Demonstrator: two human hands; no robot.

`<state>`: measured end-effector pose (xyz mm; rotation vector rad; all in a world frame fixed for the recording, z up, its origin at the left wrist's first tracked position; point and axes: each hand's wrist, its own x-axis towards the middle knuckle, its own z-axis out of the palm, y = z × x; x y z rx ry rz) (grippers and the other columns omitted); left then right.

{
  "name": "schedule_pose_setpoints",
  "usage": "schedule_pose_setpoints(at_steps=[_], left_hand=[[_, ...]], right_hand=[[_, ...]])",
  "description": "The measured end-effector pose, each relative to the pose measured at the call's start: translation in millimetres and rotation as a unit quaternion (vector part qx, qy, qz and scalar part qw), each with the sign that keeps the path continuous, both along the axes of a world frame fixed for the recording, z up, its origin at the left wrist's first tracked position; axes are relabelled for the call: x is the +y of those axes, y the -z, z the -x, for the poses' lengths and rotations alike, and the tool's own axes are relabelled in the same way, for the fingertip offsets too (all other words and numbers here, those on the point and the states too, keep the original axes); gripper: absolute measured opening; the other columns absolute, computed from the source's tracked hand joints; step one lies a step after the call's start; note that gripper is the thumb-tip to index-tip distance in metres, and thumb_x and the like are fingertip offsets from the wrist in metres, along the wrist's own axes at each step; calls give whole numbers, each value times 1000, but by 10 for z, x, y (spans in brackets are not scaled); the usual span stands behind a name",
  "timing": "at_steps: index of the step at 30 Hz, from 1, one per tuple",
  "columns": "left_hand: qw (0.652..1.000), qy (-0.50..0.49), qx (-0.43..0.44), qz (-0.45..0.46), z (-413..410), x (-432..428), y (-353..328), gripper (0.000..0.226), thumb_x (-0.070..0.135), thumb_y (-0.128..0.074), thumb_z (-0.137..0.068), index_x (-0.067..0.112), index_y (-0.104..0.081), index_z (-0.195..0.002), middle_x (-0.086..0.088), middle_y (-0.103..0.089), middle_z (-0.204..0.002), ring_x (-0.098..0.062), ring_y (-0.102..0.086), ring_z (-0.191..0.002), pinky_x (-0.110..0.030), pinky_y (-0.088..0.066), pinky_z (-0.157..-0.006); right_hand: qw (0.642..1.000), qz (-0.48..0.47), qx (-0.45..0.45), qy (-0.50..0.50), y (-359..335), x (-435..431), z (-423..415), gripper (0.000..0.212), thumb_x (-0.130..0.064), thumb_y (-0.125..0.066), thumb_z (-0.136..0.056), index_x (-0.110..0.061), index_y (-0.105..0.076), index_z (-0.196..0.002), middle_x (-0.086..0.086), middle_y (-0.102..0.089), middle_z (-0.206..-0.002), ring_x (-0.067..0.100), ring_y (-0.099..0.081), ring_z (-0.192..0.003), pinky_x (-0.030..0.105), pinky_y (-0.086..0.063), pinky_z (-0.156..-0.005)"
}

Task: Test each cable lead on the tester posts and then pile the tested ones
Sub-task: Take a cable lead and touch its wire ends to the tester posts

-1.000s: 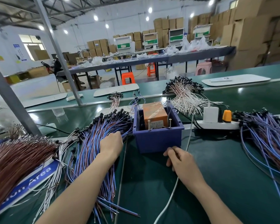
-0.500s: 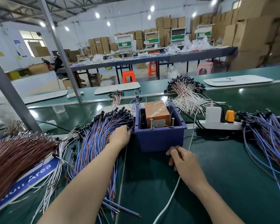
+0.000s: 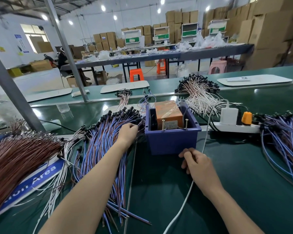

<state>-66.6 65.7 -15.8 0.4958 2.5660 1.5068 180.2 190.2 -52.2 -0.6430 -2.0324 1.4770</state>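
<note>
My left hand (image 3: pixel 128 132) is curled among the blue-and-brown wire leads (image 3: pixel 101 137) beside the blue plastic tester box (image 3: pixel 172 142); I cannot confirm a grip. My right hand (image 3: pixel 199 164), loosely curled and empty, rests before it.

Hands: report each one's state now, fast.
Left hand: curled round blue-brown leads in the pile.
Right hand: fingers curled over the white cable; grip cannot be told.

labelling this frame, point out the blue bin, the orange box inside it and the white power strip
blue bin (image 3: pixel 172 143): head view, middle of its front wall.
orange box (image 3: pixel 167 108): head view, its taped top face.
white power strip (image 3: pixel 233 127): head view, its long body below the white charger.
</note>
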Motion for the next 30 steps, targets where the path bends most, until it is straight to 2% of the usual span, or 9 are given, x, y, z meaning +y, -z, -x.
schedule_pose_setpoints(at_steps=[4,7,11,13,17,21,23,26,30], left_hand=[[999,-12,22,-45,9,-62,-43,26,15,-44,-98,6,-60,-80,-7,-58,-71,-22,-46,-64,-33,-34,-60],[994,-4,104,22,20,-158,-50,34,23,-43,-104,11,-64,-79,5,-69,-73,-13,-60,-64,-28,-41,-56],[979,0,178,98,19,-217,-85,31,26,-43,-106,11,-65,-89,-3,-73,-84,-23,-66,-80,-38,-52,-74],[983,2,161,87,13,-180,-138,29,26,-39,-107,10,-62,-98,-6,-72,-91,-25,-65,-83,-41,-51,-77],[990,-27,-26,-138,4,-86,-373,24,21,-30,-109,13,-51,-102,-4,-72,-89,-19,-65,-81,-38,-50,-78],[923,-45,-153,-350,5,-112,-644,21,15,-29,-108,10,-49,-110,-7,-72,-80,-18,-69,-64,-31,-58,-57],[891,-46,-188,-410,-56,-152,-765,21,14,-29,-108,12,-50,-106,-2,-61,-67,-12,-56,-46,-24,-48,-42],[888,-53,-146,-432,-199,-215,-1019,21,16,-35,-106,15,-52,-95,6,-39,-61,-5,-30,-40,-18,-25,-35],[861,7,-32,-508,-590,-249,-1557,20,23,-44,-106,17,-54,-90,9,-37,-53,-6,-26,-42,-20,-22,-36]], right_hand=[[1000,-6,3,2,-10,-7,-8,29,-23,-49,-102,-26,-70,-82,-2,-68,-65,3,-56,-52,13,-43,-51],[1000,-5,3,5,-13,-13,-9,29,-23,-49,-102,-25,-70,-82,-1,-68,-64,3,-55,-50,13,-42,-50],[1000,2,7,8,-19,-19,-14,30,-22,-49,-102,-24,-70,-82,-1,-67,-64,3,-55,-50,13,-42,-50],[1000,4,6,8,-18,-17,-16,29,-22,-48,-103,-24,-70,-83,-1,-68,-64,3,-55,-50,13,-42,-50],[1000,11,8,11,-15,-13,-10,30,-23,-48,-103,-24,-70,-82,0,-68,-64,3,-55,-50,14,-42,-50],[1000,15,15,17,0,-3,-5,31,-24,-48,-103,-25,-70,-81,-1,-67,-62,5,-53,-48,14,-42,-49],[1000,14,16,19,10,3,3,31,-25,-48,-103,-25,-70,-81,-1,-67,-62,5,-53,-48,15,-43,-49],[1000,14,20,20,28,12,9,32,-26,-48,-103,-26,-70,-80,-1,-67,-63,5,-53,-47,15,-43,-49],[999,10,32,12,-33,-21,-18,34,-29,-48,-104,-31,-69,-78,1,-67,-65,7,-53,-50,21,-45,-53]])
